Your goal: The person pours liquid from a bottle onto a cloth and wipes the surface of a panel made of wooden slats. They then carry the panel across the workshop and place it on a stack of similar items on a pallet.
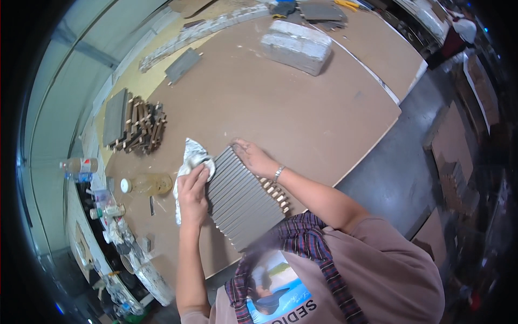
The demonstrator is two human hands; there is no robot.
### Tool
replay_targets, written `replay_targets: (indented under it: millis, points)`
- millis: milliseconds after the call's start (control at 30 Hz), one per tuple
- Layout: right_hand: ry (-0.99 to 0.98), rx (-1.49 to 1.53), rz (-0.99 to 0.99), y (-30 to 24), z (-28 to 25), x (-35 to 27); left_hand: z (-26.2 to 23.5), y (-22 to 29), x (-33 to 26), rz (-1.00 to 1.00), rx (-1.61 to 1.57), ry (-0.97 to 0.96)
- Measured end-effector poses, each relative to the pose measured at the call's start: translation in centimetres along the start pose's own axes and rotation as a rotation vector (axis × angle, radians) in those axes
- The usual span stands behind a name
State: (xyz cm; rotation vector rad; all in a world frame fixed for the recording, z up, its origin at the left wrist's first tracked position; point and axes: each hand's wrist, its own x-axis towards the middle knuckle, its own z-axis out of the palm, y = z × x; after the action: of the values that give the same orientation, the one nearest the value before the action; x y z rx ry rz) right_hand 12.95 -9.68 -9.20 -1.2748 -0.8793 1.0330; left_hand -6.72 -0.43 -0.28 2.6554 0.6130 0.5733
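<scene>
A grey ribbed panel [243, 197] made of several slats with wooden pegs along one edge lies on the brown worktable [302, 119]. My left hand [192, 191] presses a crumpled white rag [191, 159] against the panel's left edge. My right hand [252, 157], fingers spread, rests flat on the panel's far corner and holds it down. A bracelet sits on that wrist.
A pile of wooden-pegged slats [141, 127] and a grey board [115, 116] lie at the left. A lying glass jar [147, 184] and bottles [80, 164] sit near the left edge. A wrapped whitish block [297, 46] lies far back. The table's edge drops to grey floor [399, 162] at right.
</scene>
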Motion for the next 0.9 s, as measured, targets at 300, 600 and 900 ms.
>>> replay_targets:
  millis: [300, 600, 900]
  points:
    - [0.064, -0.079, -0.138, 0.7, 0.1, 0.0, 0.0, -1.8, -0.1, 0.144, 0.066, 0.003]
    - [0.004, -0.072, 0.027, -0.7, 0.3, -0.2, 2.0, 5.0, 0.4, 0.078, 0.028, -0.083]
    - [-0.008, -0.033, -0.045, 1.1, -0.1, 0.2, -2.7, 3.9, -0.7, -0.09, 0.006, 0.163]
